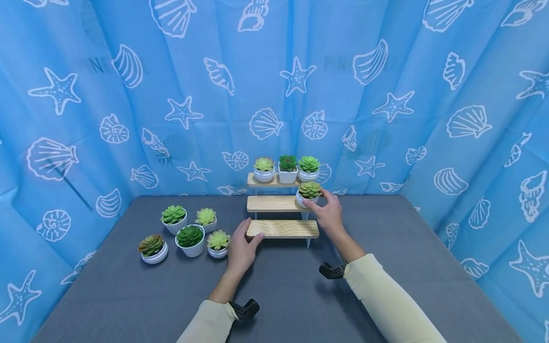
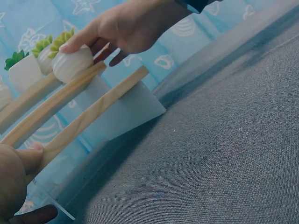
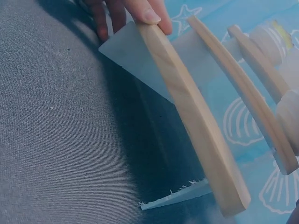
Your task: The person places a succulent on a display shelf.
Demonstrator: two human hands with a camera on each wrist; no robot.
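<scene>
A three-tier wooden display stand (image 1: 283, 229) with pale side panels stands at the back of the table. My left hand (image 1: 241, 245) grips the left end of its lowest tier; in the right wrist view the thumb of that left hand (image 3: 145, 11) presses on the wood. With my right hand (image 1: 329, 214) I pinch a potted succulent (image 1: 310, 189) in a round white pot, at the right end of the middle tier. The left wrist view shows the pot (image 2: 72, 65) low over that tier; whether it touches cannot be told. Three potted succulents (image 1: 288, 170) line the top tier.
Several potted succulents (image 1: 190, 239) stand on the grey table (image 1: 291, 295) left of the stand, one right beside my left hand. A blue curtain (image 1: 274, 95) with shell and starfish prints hangs behind. Black straps (image 1: 332, 270) sit on both wrists.
</scene>
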